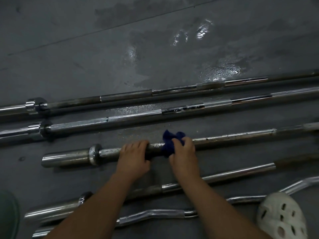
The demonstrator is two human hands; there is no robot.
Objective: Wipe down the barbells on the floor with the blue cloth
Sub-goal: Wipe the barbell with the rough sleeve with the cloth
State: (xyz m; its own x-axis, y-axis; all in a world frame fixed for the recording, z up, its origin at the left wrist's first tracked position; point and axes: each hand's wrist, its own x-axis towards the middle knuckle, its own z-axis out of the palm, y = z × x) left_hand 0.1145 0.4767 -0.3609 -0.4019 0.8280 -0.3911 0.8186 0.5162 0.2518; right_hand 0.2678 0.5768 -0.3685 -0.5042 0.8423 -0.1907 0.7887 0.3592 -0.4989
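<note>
The left grip (133, 156) is closed over the shaft of the spotted barbell (233, 137), its fingers curled across the top of the bar just beside the collar (94, 153). The right grip (183, 152) holds the bunched blue cloth (170, 144) and presses it onto the same shaft. The cloth wraps over the bar between the two grips, and a loose fold of it sticks up on the barbell's far side. The spotted barbell lies flat on the dark floor (86, 49), with its thick sleeve (67, 156) beyond the collar from the grips. On its far side lie two longer barbells, one near (134, 116) and one farther off (124, 96), roughly parallel to it. Past those the floor shows wet, shiny patches (224, 66). On the spotted barbell's near side a shiny straight bar (224, 176) passes under both forearms, and nearer than that lies a bent curl bar (155, 213). A white perforated shoe (281, 219) lies over the curl bar's far end.
</note>
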